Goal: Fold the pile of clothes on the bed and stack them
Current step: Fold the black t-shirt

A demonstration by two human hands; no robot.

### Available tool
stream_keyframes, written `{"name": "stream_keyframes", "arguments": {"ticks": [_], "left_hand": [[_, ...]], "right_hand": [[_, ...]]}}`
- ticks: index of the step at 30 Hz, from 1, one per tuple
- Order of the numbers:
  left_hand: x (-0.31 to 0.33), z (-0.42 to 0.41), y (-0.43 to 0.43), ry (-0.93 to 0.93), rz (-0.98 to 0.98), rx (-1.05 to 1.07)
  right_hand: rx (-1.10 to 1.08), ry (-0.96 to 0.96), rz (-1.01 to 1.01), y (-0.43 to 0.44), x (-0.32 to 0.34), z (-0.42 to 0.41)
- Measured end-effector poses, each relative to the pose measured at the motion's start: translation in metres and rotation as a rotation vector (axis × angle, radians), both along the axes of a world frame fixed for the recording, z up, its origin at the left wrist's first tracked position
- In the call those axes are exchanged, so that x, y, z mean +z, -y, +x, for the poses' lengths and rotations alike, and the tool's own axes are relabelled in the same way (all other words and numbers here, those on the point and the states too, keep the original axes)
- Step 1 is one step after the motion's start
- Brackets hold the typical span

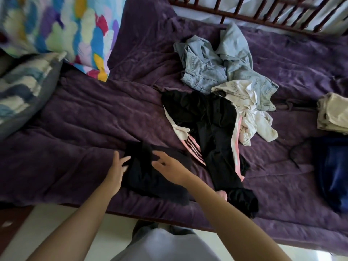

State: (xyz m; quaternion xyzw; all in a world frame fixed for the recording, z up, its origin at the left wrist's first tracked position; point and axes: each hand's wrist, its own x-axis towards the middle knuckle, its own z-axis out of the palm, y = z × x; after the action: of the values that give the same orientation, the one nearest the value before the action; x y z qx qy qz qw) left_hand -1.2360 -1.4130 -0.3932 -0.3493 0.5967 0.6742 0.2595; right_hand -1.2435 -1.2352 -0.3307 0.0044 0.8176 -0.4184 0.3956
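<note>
While both hands spread, white shirt [243,95] lettering (blurred) stays illegible.

Before me: my bed, covered by a purple blanket [79,117], with a dark wooden spindle rail [263,14] along its far side. A multicoloured quilt [62,31] and patterned pillow [24,87] lie at my left; pale floor [62,219] below, daylit.

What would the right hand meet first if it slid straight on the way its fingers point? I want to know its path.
The right hand points up-left over the dark garment. Going on, it would probably cross that garment's far edge onto bare purple bedspread; depth is unclear.
</note>
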Motion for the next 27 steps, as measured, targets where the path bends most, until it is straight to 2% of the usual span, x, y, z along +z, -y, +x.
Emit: {"name": "stream_keyframes", "arguments": {"ticks": [2,5,8,12,14,16,17,18,20,21,23,25,27], "left_hand": [[-0.002,-0.003,0.007,0.018,0.005,0.029],[-0.01,0.001,0.003,-0.015,-0.305,-0.194],[-0.019,0.003,-0.005,-0.113,-0.495,-0.292],[-0.011,0.009,0.001,-0.328,-0.61,-0.104],[-0.014,0.015,0.012,-0.308,-0.739,-0.113],[-0.021,0.026,0.02,-0.264,-0.975,-0.228],[-0.024,0.03,0.02,-0.391,-1.099,-0.301],[-0.028,0.035,0.018,-0.61,-1.203,-0.417],[-0.037,0.045,0.009,-1.032,-1.331,-0.814],[-0.043,0.046,0.007,-1.1,-1.332,-1.016],[-0.053,0.043,0.008,-0.934,-1.284,-1.255],[-0.056,0.038,0.012,-0.751,-1.269,-1.359],[-0.057,0.034,0.013,-0.689,-1.294,-1.386]], "right_hand": [[0.004,-0.076,0.195,-0.011,-0.021,0.014],[0.165,-0.161,0.447,-0.022,-0.048,0.041],[0.306,-0.124,0.477,-0.014,-0.065,0.062],[0.374,-0.239,0.526,0.004,-0.079,0.071],[0.396,-0.262,0.566,0.012,-0.086,0.072],[0.424,-0.253,0.626,0.018,-0.096,0.071],[0.42,-0.285,0.656,0.019,-0.101,0.069],[0.397,-0.329,0.675,0.019,-0.107,0.066],[0.354,-0.39,0.717,0.016,-0.12,0.064],[0.337,-0.421,0.731,0.015,-0.125,0.063],[0.334,-0.497,0.728,0.008,-0.131,0.06],[0.332,-0.533,0.731,-0.003,-0.127,0.053],[0.302,-0.553,0.729,-0.015,-0.121,0.043]]}}
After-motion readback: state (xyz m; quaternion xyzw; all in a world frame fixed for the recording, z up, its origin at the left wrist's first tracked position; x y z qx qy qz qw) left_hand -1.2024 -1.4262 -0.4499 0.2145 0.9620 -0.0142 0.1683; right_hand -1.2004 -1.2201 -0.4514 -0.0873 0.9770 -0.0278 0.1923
